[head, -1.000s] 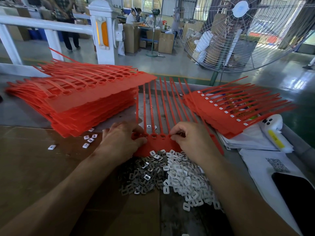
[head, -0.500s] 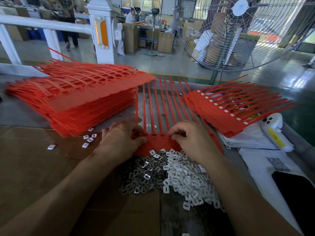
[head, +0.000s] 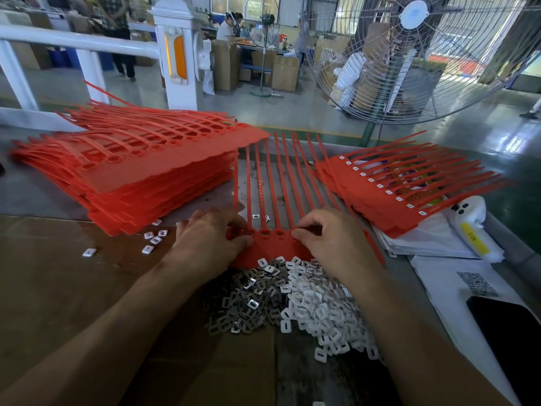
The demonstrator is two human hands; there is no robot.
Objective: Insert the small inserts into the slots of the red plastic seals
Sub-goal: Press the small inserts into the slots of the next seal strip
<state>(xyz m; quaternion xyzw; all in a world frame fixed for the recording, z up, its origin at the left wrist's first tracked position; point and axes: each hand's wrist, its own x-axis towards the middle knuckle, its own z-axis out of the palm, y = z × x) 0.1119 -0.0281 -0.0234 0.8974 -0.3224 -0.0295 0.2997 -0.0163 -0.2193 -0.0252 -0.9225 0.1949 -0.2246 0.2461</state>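
While both hands pinch seal strip (head: 270,244), stacks flank closely.

Seals (head: 272,247) matt red plastic; inserts (head: 243,300) shiny metal; cardboard (head: 58,273) matt.

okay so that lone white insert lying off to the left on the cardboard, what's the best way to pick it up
Judging by its pose, pinch the lone white insert across its two long outer edges, coming straight down from above. It lies flat on the cardboard, so there is no face to get under, and nothing crowds it; the nearest loose inserts sit apart to its right. The left hand is nearer.
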